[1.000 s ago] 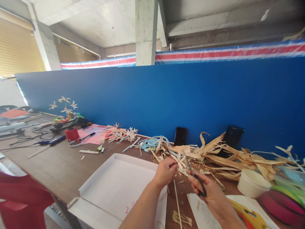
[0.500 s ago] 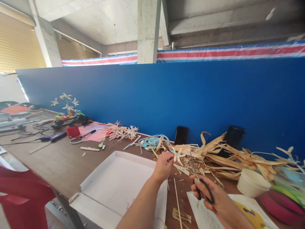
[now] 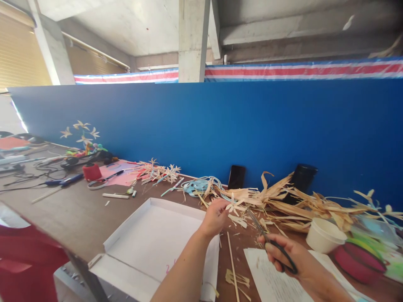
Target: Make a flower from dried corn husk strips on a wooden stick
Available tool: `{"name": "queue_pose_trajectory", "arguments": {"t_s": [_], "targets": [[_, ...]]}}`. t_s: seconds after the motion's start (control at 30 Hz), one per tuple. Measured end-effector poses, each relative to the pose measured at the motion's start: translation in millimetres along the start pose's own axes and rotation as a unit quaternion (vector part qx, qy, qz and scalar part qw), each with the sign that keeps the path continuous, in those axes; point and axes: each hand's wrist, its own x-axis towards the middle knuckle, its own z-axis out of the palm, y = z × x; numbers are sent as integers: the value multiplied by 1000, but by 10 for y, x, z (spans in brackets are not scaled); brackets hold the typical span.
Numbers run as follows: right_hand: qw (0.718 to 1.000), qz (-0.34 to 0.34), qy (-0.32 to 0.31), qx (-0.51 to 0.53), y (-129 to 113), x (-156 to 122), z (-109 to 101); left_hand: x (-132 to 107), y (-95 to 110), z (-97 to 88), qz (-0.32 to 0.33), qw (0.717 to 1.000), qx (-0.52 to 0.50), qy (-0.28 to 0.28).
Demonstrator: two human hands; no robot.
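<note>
My left hand [image 3: 215, 217] is closed in a pinch on a pale husk flower [image 3: 232, 204], whose petals spread out past the fingertips. In my right hand [image 3: 283, 253] is a pair of scissors [image 3: 260, 225] with dark handles, its blades pointing up and left toward the flower. A small gap seems to lie between the blade tips and the petals. Behind both hands stretches a heap of dried corn husks [image 3: 277, 193]. Beneath my left forearm lies a shallow white cardboard box [image 3: 147, 235].
A thin stick [image 3: 232, 264] and husk scraps [image 3: 237, 278] lie between my arms. Right of them are printed paper [image 3: 270, 272], a white cup [image 3: 325, 235] and a dark pink container [image 3: 359, 260]. A phone [image 3: 236, 177] leans on the blue partition [image 3: 189, 126]. Finished flowers [image 3: 170, 172] lie left.
My right hand with the scissors has shifted right and slightly down, and the scissors have tilted further over. My left hand still holds the flower. The view has turned slightly.
</note>
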Motion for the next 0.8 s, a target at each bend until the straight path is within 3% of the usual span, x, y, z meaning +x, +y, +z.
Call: {"name": "queue_pose_trajectory", "arguments": {"t_s": [0.8], "targets": [[999, -2, -7, -51, -43, -30, -20, 2, 25, 3, 1, 999, 25, -36]]}}
